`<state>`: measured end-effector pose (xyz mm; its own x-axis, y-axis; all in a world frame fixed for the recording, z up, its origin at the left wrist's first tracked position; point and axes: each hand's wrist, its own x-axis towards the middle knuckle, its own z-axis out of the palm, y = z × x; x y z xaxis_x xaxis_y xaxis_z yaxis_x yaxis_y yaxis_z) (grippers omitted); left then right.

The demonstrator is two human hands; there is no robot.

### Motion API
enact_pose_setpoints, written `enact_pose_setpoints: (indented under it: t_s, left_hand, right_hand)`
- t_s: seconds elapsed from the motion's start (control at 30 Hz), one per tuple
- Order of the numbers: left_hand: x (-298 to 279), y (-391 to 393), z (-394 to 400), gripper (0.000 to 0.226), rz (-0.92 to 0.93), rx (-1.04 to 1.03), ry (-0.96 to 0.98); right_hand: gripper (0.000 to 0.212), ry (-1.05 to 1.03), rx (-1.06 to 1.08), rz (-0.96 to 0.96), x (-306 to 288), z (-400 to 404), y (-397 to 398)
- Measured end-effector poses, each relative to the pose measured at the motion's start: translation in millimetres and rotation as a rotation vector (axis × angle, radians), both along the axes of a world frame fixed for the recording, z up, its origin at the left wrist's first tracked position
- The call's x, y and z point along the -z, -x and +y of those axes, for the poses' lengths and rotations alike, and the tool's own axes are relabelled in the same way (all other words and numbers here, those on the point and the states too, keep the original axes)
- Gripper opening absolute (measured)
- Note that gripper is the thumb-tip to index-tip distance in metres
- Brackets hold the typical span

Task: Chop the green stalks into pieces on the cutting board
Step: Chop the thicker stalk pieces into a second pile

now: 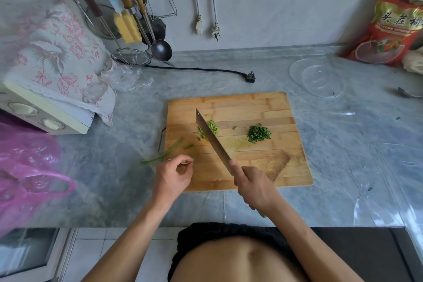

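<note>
Mostly done: chopped green pieces (259, 133) lie piled on the cutting board (251, 103); one long stalk (163, 154) remains left. Right hand (254, 186) clamps the cleaver (211, 138); left hand (175, 175) loosely curled, empty.

The right hand (253, 186) grips a cleaver (212, 138) over cut pieces (211, 128) near the cutting board (263, 107)'s left edge; the left hand (175, 175) curls empty.

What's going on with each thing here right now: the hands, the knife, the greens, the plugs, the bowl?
right hand: closed around the knife handle
left hand: curled, holding nothing clearly visible
knife: blade angled over the cutting board
long green stalk: uncut, lying across the board's left edge
light green pieces: chopped, beside the blade
dark green pile: finely chopped, heaped
black plug: unplugged, on the counter
glass bowl: looks empty
</note>
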<state>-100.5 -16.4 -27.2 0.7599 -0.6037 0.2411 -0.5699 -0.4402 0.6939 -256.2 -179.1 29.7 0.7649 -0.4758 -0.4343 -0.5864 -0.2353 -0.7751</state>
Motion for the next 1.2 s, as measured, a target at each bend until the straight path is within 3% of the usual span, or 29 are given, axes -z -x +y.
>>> enact_pose_setpoints:
  t_s: [0.2, 0.37, 0.63, 0.9, 1.2]
  left_hand:
    - [-3, 20, -16, 0.015, 0.027, 0.071, -0.037]
    - [-2, 22, -39, 0.016, -0.003, 0.197, -0.116]
    - [14, 7, -54, 0.008, -0.179, 0.148, -0.23]
    - [9, 13, -63, 0.019, -0.149, 0.204, -0.284]
    - [1, 10, -72, 0.017, -0.094, 0.223, -0.265]
  right_hand:
    - [0.075, 0.002, 0.132, -0.038, -3, 9, 29]
    - [0.063, 0.006, 0.235, 0.036, 1, 24, 53]
    - [0.06, 0.025, 0.245, 0.083, 0, 50, 60]
    - [0.062, 0.087, 0.215, 0.149, -8, 61, 55]
    - [0.064, 0.12, 0.195, 0.223, -16, 63, 46]
